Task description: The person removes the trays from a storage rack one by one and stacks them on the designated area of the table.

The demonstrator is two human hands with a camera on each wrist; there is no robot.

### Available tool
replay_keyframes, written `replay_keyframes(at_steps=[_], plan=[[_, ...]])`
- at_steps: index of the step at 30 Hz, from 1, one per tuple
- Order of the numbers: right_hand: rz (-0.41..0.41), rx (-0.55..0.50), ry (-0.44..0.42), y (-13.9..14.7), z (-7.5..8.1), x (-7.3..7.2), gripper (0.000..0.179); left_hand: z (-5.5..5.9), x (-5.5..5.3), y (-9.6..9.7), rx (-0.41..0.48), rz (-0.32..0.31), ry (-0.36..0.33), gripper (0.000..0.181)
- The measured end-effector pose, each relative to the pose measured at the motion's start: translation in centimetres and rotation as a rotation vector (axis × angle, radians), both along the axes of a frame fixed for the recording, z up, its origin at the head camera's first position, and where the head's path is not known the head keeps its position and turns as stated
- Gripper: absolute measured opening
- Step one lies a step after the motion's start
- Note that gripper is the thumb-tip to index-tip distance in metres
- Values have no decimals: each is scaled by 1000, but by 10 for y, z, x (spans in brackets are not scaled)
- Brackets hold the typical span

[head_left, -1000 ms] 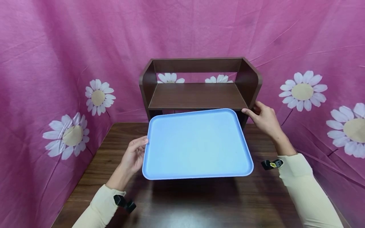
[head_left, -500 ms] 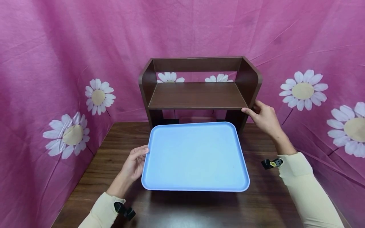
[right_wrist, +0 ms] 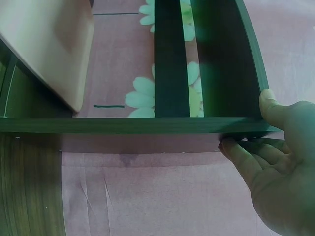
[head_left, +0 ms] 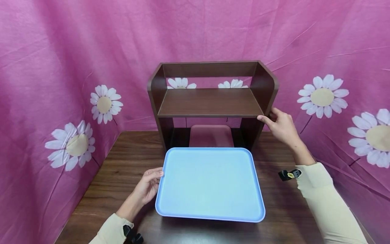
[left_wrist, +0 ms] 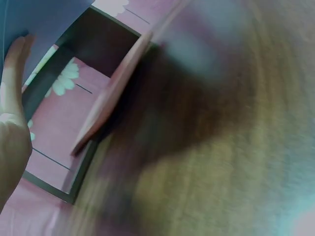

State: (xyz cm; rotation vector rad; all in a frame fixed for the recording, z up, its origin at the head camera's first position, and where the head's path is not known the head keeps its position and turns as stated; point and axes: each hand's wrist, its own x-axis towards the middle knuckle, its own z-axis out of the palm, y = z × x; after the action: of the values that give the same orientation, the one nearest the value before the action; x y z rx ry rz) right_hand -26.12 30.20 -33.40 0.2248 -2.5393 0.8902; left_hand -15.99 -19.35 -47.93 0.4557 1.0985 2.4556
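Observation:
A light blue rectangular tray (head_left: 210, 183) is held over the table by my left hand (head_left: 147, 185), which grips its left edge with the thumb on the rim. In the left wrist view the fingers (left_wrist: 14, 73) lie along the tray's underside (left_wrist: 44, 29). My right hand (head_left: 281, 128) pinches the right side panel of a dark brown two-level shelf (head_left: 210, 101), near the middle board's front corner. The right wrist view shows the thumb (right_wrist: 271, 109) on one face of that panel and the fingers on the other.
A pink tray-like board (head_left: 211, 135) stands in the shelf's lower compartment, partly hidden behind the blue tray. The shelf stands at the back of the wooden table (head_left: 122, 162). A pink curtain (head_left: 210, 30) with white daisies hangs behind and on both sides.
The blue tray and my left hand have moved down and toward me, and the tray has levelled. The pink board has come into view behind it. My right hand stays on the shelf.

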Motion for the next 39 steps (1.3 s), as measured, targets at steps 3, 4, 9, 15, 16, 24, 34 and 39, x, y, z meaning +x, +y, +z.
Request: replay_keyframes(at_steps=[3,4,9,15,16,24,34,39], plan=[[3,-6,-10,0,1,0,44,-7,2,-1,2,-40,2,56],[3,-8,-12,0,1,1,44,-8,3,-1,-1,-52,5,55],[7,-13,-11,-1,1,0,43,-17,5,-1,-26,-95,7,48],[4,-10,-19,-1,1,0,42,-27,8,1,-87,-145,-15,42],[3,-9,-19,-1,2,1,42,-28,9,1,-97,-154,-21,42],[6,-18,-24,-2,2,1,43,-39,15,4,-145,-191,-57,38],[10,-25,-30,-1,2,1,44,-45,19,2,-177,-228,-94,32],[13,-29,-33,-1,1,1,45,-46,20,1,-191,-245,-85,31]])
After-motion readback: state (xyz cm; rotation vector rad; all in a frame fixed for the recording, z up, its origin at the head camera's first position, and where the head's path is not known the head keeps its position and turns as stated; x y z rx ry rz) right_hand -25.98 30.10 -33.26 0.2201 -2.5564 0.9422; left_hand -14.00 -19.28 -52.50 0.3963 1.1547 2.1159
